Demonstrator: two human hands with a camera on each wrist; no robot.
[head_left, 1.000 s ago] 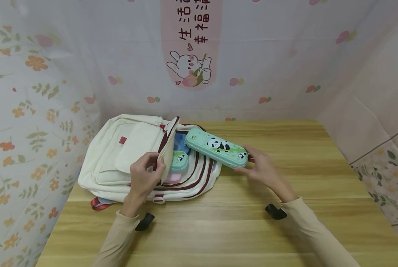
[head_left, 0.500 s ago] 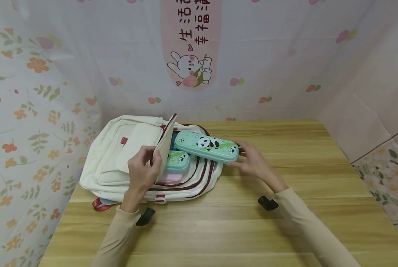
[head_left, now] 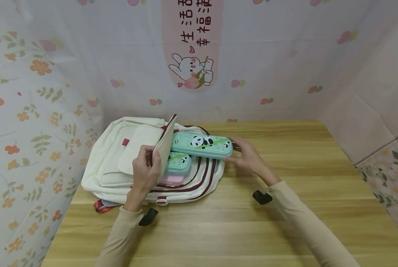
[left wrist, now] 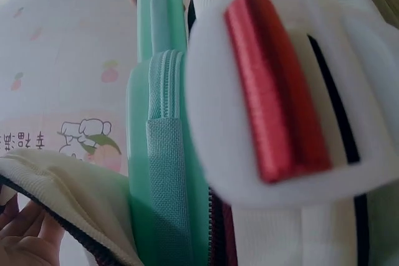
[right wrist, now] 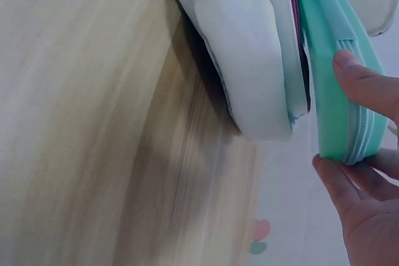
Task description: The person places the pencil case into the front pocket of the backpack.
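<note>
A cream backpack (head_left: 109,159) with dark red zips lies on its back, its main flap lifted. My left hand (head_left: 146,168) pinches the edge of that flap and holds it up. My right hand (head_left: 247,157) grips the right end of a mint green panda pencil case (head_left: 210,147), thumb on one side and fingers on the other, as the right wrist view also shows. The case's left end is under the flap, out of sight. A second mint panda case (head_left: 178,164) sits in the opening, partly covered by the flap. Below it shows a pink item (head_left: 172,180), its kind unclear.
The backpack rests on a wooden table (head_left: 219,230), toward its back left. Printed cloth (head_left: 272,66) hangs behind the table and along the left. A red strap loop (head_left: 103,206) sticks out at the bag's lower left.
My right hand has moved left, sliding the pencil case farther under the flap and leveling it a little. The blue item seen earlier in the bag is now covered. My left hand stays on the flap.
</note>
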